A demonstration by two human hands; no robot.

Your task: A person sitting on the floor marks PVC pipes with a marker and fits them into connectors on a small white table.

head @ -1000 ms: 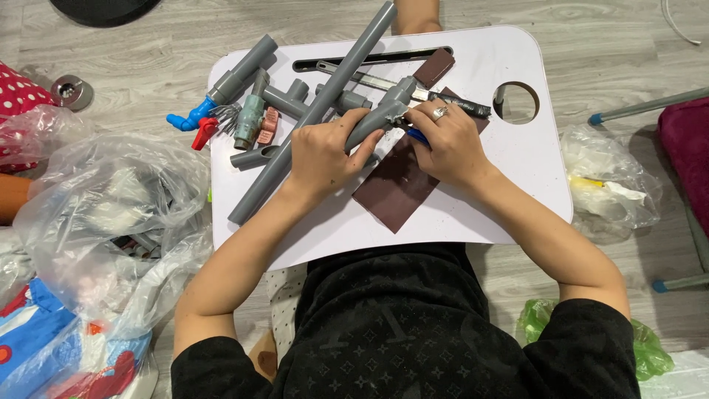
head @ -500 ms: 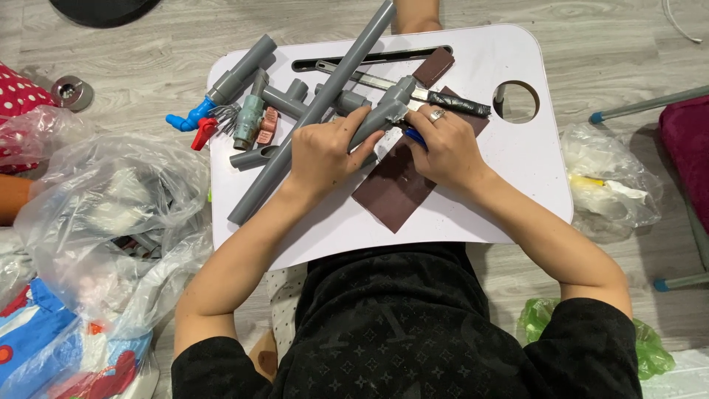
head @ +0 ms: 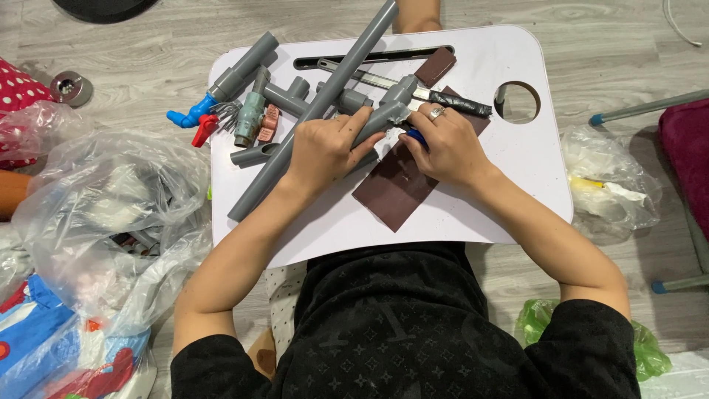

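1. Brown sandpaper sheet (head: 395, 193) lying flat on the white surface (head: 509, 159)
2. Left hand (head: 323, 153) and right hand (head: 443, 148), both closed on the grey pipe fitting (head: 384, 112) above the sheet
3. Long grey pipe (head: 314, 111) lying diagonally beyond

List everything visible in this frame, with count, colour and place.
lap table: one, white, on the floor
long pipe: one, grey, diagonal across table
pipe fitting: one, grey, in both hands
sandpaper sheet: one, brown, under the hands
valve pipe: one, grey with blue handle, table's left corner
plastic bag: one, clear, floor at left
left hand: grip on the fitting
right hand: ringed, at the fitting's end
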